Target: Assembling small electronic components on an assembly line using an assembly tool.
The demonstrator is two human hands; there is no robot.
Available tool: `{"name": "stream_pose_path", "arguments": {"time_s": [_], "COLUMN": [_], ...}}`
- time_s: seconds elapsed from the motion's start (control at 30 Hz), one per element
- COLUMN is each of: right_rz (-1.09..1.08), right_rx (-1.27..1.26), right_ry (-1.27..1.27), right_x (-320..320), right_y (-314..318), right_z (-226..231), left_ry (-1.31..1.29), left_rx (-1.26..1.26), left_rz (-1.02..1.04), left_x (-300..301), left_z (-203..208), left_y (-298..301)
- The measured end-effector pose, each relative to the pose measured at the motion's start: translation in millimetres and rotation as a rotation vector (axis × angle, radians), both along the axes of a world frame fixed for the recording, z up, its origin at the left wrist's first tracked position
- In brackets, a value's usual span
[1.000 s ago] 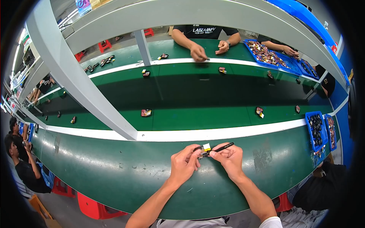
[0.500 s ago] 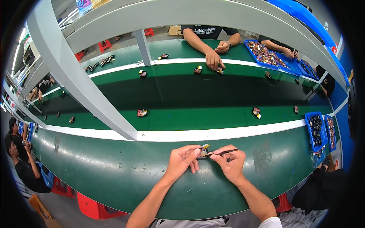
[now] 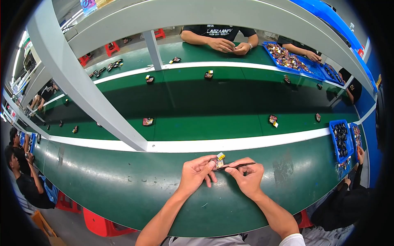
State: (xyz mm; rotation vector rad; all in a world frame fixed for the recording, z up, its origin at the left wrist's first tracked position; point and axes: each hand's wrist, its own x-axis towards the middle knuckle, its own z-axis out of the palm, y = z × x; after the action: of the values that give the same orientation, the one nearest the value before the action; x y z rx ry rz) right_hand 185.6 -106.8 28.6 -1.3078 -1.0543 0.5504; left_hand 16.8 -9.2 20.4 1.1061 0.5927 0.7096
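My left hand (image 3: 198, 171) is closed on a small black-cased electronic part (image 3: 218, 164), thumb on its near side. A yellow-and-white tab (image 3: 221, 156) stands up from the part's far edge. In my right hand (image 3: 248, 175) is a slim dark tool that looks like tweezers (image 3: 245, 165), pinched between thumb and fingers. Its tip meets the part's right side; the exact contact is too small to make out. Both hands hover close together over the green worktop (image 3: 135, 186).
Past a white rail (image 3: 230, 144), a green conveyor belt (image 3: 197, 130) carries scattered similar parts (image 3: 273, 120). A grey post (image 3: 92, 82) rises at left. Blue trays (image 3: 340, 140) of parts stand at right. Across the belt, a co-worker's hands (image 3: 232, 47) are together near another blue tray (image 3: 283, 59).
Parts on the belt have shifted slightly left. The co-worker opposite has drawn a hand back from the belt, and one part there is gone. At right, another person's hand now reaches the trays.
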Motion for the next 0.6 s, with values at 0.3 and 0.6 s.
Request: {"name": "stream_pose_path", "arguments": {"time_s": [0.3, 0.6], "right_rz": [-0.012, -0.015], "right_rx": [-0.006, 0.016], "right_ry": [-0.068, -0.068], "right_x": [0.0, -0.8], "right_y": [-0.3, 0.2], "right_z": [-0.3, -2.5], "left_ry": [0.020, 0.018], "left_rx": [0.011, 0.009], "left_rz": [0.000, -0.002], "left_x": [-1.3, -1.7], "left_z": [-1.9, -0.8], "left_y": [0.6, 0.4]}}
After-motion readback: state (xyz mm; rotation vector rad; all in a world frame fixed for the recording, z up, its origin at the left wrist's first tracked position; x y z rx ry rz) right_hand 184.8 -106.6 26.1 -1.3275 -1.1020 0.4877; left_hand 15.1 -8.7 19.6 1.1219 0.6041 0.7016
